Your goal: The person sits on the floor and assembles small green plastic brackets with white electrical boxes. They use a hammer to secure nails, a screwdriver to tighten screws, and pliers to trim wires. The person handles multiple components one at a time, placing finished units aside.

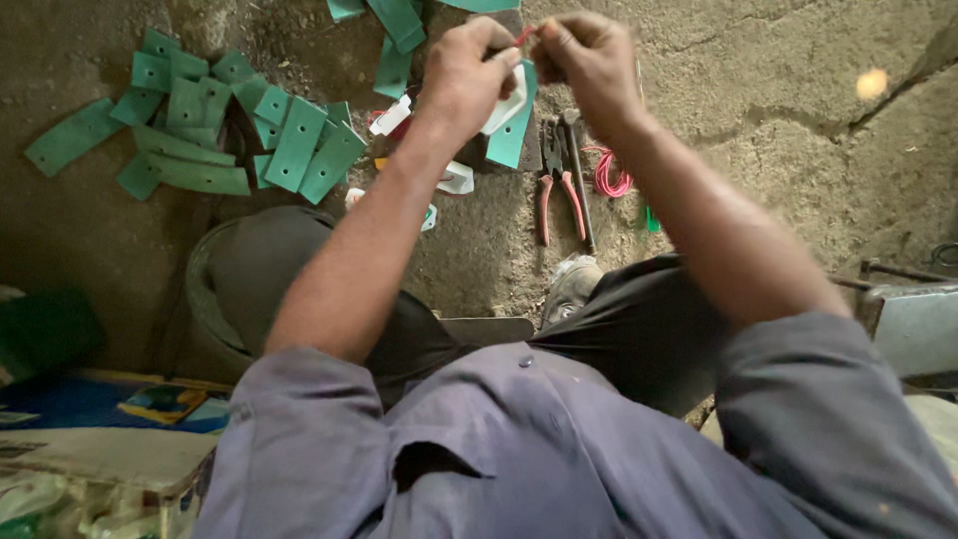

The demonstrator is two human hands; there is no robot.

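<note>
My left hand [471, 75] grips a white plastic piece [507, 105] together with one end of a thin red wire [525, 35]. My right hand [587, 60] pinches the same red wire from the other side, and the two hands nearly touch. They are held above the concrete floor. Below them lie red-handled pliers [555, 185], a dark metal tool [579, 180] and a coil of red wire [609, 175]. A green strip [514, 135] lies under my left hand.
A heap of green flat plastic strips [210, 140] covers the floor at upper left, more at the top [394, 30]. Small white pieces [457, 178] lie near my left forearm. A dark round bucket [215, 299] stands at my left knee. A metal frame [913, 309] is at right.
</note>
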